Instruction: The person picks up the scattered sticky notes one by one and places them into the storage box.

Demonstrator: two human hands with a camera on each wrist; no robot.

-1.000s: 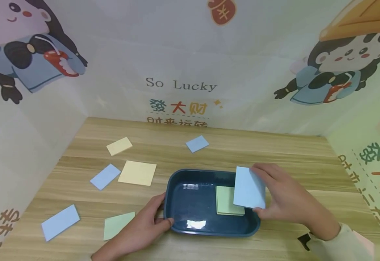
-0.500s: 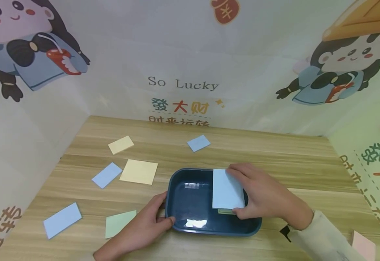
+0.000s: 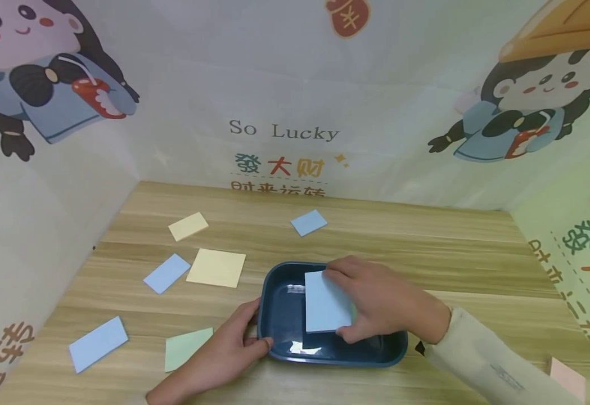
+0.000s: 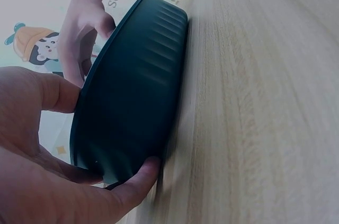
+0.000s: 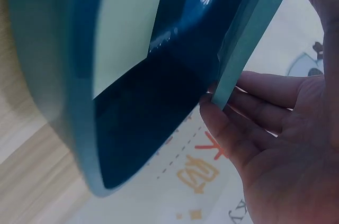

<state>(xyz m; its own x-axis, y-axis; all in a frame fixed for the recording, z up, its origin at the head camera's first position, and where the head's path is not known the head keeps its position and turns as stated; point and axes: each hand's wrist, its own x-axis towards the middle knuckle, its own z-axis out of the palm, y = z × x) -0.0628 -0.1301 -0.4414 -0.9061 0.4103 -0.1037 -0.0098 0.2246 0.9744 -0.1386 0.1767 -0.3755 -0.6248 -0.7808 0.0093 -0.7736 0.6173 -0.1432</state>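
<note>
My left hand [image 3: 231, 340] grips the left end of a dark blue rectangular plastic tray [image 3: 282, 320], which stands on the table. In the left wrist view its thumb and fingers [image 4: 139, 181] lie against the tray's end wall. Over the middle of the tray, my right hand [image 3: 378, 298] holds a light blue sticky note pad [image 3: 325, 306] by opposite edges. The pad's thick side [image 5: 238, 54] shows between thumb and fingers in the right wrist view. Inside the tray lies a pale green sticky note pad [image 5: 130, 25], mostly hidden from the head view.
Left of the tray lie a large yellow pad [image 3: 216, 268], a small yellow pad [image 3: 188, 226], a green pad [image 3: 185, 347] and blue pads [image 3: 98, 343]. Another blue pad [image 3: 309, 223] lies behind the tray. A pink pad [image 3: 568, 378] sits far right. Printed cloth [image 3: 284, 84] walls the table.
My right hand has carried the blue pad leftward, from the tray's right edge past the green pad to the tray's middle. The left hand keeps its grip on the tray.
</note>
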